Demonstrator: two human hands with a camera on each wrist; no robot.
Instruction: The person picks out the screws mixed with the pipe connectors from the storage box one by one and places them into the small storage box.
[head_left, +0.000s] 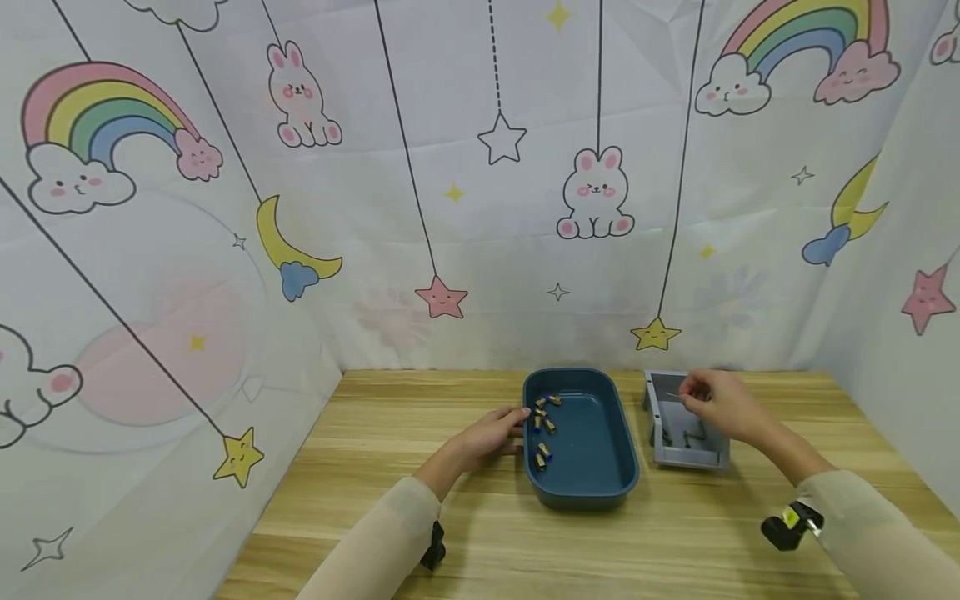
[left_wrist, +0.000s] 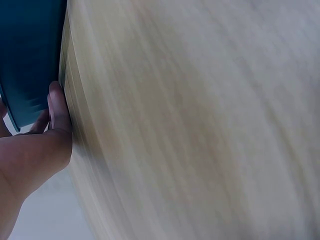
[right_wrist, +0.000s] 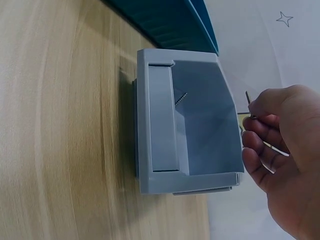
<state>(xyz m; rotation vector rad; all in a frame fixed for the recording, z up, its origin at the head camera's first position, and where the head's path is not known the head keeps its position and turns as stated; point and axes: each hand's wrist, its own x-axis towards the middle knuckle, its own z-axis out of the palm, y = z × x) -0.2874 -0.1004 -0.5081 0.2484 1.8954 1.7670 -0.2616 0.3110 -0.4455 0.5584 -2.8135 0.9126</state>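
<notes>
A dark blue tray [head_left: 592, 450] lies on the table, with several small brass-coloured fittings [head_left: 550, 425] with blue parts along its left side. My left hand [head_left: 487, 437] rests against the tray's left wall, a fingertip at the rim; the left wrist view shows fingers [left_wrist: 59, 107] lying along the outside wall. Over a grey bin [head_left: 686, 457], my right hand [head_left: 723, 404] pinches a thin threaded screw [right_wrist: 248, 97] between thumb and forefinger. Its other fingers are loosely bent. Another screw [right_wrist: 181, 99] lies inside the bin, and in the head view several dark slender pieces [head_left: 693, 437] show there.
Tray and bin stand side by side on a wood-grain table [head_left: 405, 400], a narrow gap between them. A white printed cloth [head_left: 495, 250] hangs behind the table and along both sides. Dark wrist devices [head_left: 791, 525] are on both sleeves.
</notes>
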